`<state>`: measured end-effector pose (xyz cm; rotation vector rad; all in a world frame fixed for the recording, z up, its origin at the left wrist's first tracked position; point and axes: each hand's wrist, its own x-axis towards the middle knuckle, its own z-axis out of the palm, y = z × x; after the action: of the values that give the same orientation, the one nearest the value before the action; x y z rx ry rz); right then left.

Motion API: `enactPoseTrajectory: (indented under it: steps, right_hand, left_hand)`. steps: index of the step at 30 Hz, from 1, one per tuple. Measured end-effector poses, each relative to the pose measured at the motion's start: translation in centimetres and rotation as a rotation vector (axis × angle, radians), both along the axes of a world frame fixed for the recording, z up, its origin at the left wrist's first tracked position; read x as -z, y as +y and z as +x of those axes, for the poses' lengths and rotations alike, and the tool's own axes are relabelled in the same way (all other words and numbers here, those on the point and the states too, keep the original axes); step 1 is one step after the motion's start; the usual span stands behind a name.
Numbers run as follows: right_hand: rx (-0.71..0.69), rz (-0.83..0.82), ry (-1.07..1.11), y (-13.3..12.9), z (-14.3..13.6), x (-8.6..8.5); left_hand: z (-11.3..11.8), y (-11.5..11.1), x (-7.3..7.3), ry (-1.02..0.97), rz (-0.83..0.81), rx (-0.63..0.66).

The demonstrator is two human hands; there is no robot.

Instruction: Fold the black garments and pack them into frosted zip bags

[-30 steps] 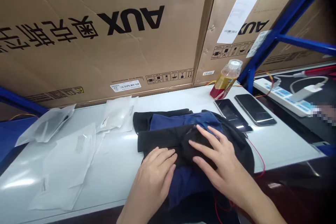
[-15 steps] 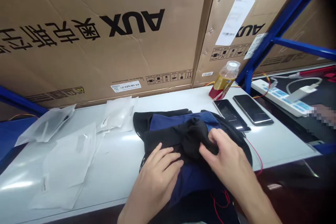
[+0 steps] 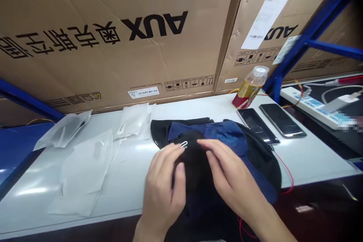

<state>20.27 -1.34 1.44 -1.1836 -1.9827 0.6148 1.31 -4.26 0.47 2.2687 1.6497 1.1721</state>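
A black and navy garment lies folded in layers at the front edge of the white table. Its black part bears a small white printed mark and sits between my two hands. My left hand is at this part's left side, fingers stretched and thumb apart, the fingertips beside the mark. On the other side my right hand has its fingers extended, fingertips against the black cloth. Neither hand visibly pinches the fabric. The lower part of the garment runs down between my wrists.
Several translucent plastic bags lie to the left on the white table. A drink bottle and two phones are at the right, with a red cable nearby. Cardboard cartons stand behind. A power strip lies farther right.
My right hand has let go of the bunched black cloth, which now lies flatter with its white mark showing. My left hand has moved from on top to the cloth's left side.
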Motion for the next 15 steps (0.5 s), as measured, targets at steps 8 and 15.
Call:
enactPoseTrajectory:
  steps: [8,15]
  right_hand:
    - [-0.027,0.076,-0.338,1.9,-1.1,6.8]
    - [-0.040,0.041,-0.354,1.6,-1.2,6.9]
  left_hand:
    - [2.6,2.3,4.8,0.428,-0.193,0.000]
    - [1.6,2.1,5.3,0.445,-0.209,0.044]
